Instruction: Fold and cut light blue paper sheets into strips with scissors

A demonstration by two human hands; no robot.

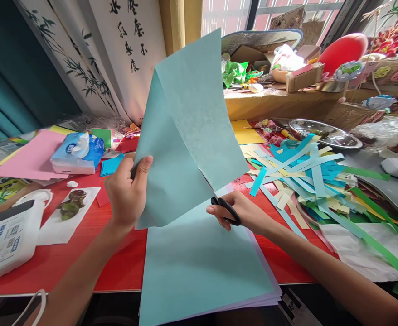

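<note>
A large light-blue sheet of paper is held up in front of me, with a long cut running up from its lower edge. My left hand pinches its left edge between thumb and fingers. Black-handled scissors are in my right hand, fingers through the handles, at the sheet's lower edge. Their blades lie in the cut, partly hidden by the paper. The right-hand part of the sheet bends away from the rest. Below, a stack of light-blue and lilac sheets overhangs the table's front edge.
Cut paper strips in blue, green and cream heap up at the right, near a metal plate. At the left are a tissue pack, pink paper and a white box-shaped item. Crafts crowd the windowsill.
</note>
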